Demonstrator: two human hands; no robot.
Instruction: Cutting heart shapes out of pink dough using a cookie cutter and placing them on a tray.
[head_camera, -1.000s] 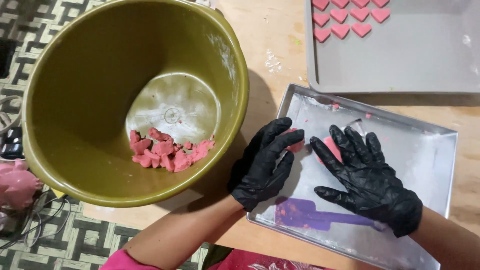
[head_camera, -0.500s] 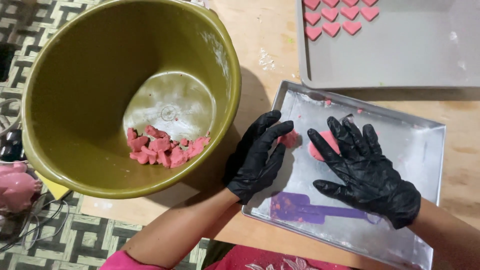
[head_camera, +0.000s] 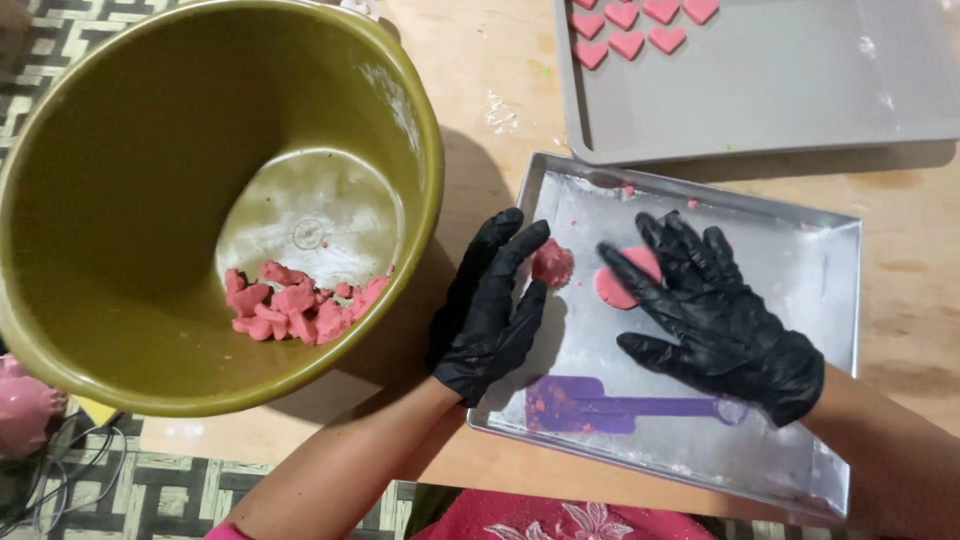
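A flat pink dough disc (head_camera: 618, 282) is being pressed against the floor of the metal baking tray (head_camera: 800, 260) by the right hand (head_camera: 722, 318), whose black-gloved fingers (head_camera: 672, 250) are spread and laid flat, grasping nothing. At nine o'clock of the disc, just beside it, a rough pink dough ball (head_camera: 551, 264) lies on the tray, touched by the fingertips of the left hand (head_camera: 492, 300); those fingers are extended, not closed about it. A purple spatula (head_camera: 610, 404) lies in the tray at six o'clock of the hands, apart from both. At nine o'clock of the tray an olive-green plastic bowl (head_camera: 120, 180) holds pink dough scraps (head_camera: 295, 302), and at twelve o'clock a grey tray (head_camera: 800, 90) carries pink heart-shaped pieces (head_camera: 640, 28) on the wooden counter (head_camera: 500, 70). For even thickness, pressure is best spread through the flat palm rather than the fingertips, and the ball is best kept steady so that it is not rolled off.
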